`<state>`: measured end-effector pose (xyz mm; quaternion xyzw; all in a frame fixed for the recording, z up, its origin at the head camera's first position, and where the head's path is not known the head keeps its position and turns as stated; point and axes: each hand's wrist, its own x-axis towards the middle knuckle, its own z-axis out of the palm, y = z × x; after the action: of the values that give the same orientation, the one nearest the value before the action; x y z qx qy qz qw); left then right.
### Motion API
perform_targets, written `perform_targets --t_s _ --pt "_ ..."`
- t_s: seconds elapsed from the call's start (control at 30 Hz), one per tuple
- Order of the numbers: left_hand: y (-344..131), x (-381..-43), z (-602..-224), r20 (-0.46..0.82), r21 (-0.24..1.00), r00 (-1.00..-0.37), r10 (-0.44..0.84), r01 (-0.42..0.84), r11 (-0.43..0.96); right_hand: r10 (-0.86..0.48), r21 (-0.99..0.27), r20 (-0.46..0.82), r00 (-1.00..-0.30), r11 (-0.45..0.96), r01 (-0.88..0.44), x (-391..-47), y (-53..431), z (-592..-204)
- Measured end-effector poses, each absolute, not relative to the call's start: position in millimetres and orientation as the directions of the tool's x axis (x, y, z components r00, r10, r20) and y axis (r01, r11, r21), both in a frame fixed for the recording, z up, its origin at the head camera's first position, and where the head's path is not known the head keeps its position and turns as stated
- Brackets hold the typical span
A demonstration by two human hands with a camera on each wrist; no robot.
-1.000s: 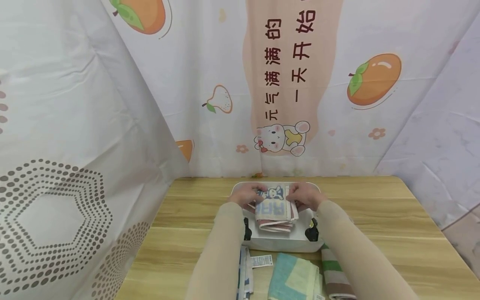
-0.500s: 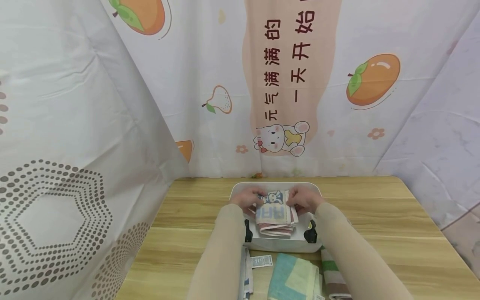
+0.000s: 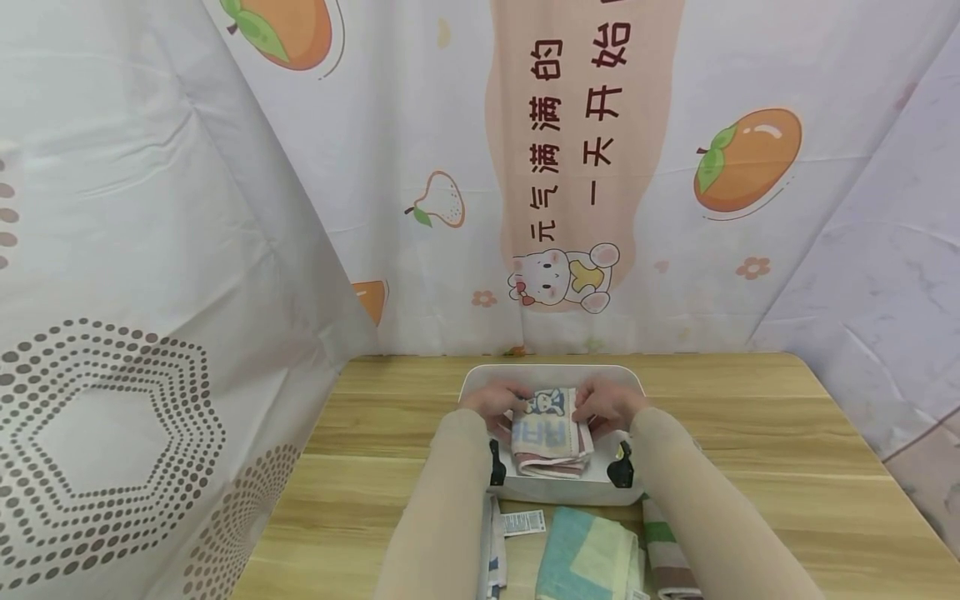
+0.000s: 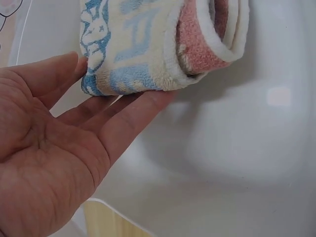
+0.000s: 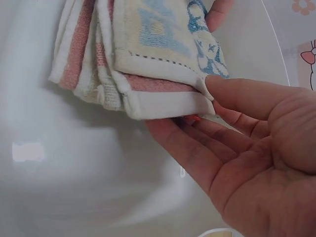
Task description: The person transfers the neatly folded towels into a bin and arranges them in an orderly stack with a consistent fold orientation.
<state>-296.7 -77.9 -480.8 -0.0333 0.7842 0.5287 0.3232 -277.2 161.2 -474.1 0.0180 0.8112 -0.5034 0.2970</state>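
A folded towel [image 3: 546, 437], cream with blue rabbit figures and pink layers edged in white, is inside the white plastic box [image 3: 562, 493]. My left hand [image 3: 493, 398] holds its left edge; in the left wrist view, the thumb lies at the rabbit print and the fingers [image 4: 129, 117] reach under the towel. On the opposite edge my right hand [image 3: 609, 402] pinches the white hem, thumb on top and fingers [image 5: 190, 150] below, as the right wrist view shows. Whether the towel touches the box floor I cannot tell.
Two black clips [image 3: 621, 468] sit on the box's front rim. Before the box lie a blue and yellow towel [image 3: 588, 554], a striped green and brown towel [image 3: 667, 542] and a white and blue cloth [image 3: 492, 550] with a label [image 3: 523, 522]. A printed curtain [image 3: 450, 275] hangs behind the table [image 3: 765, 433].
The folded towel and both hands have moved down and slightly toward the front of the box. Both hands have kept hold of its sides.
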Motion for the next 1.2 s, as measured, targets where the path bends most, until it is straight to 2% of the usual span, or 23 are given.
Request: perform_targets --t_s 0.53,1.2 --pt "-76.7 -292.7 -478.5 -0.591 0.782 -0.725 0.354 -0.407 0.472 -0.314 -0.779 -0.55 -0.774 0.525 0.341 -275.6 163.3 -476.6" --pt "-75.5 -291.2 -482.6 -0.611 0.768 -0.716 0.337 -0.433 0.472 -0.273 -0.734 -0.607 -0.746 0.554 0.393 -268.8 162.5 -474.6"
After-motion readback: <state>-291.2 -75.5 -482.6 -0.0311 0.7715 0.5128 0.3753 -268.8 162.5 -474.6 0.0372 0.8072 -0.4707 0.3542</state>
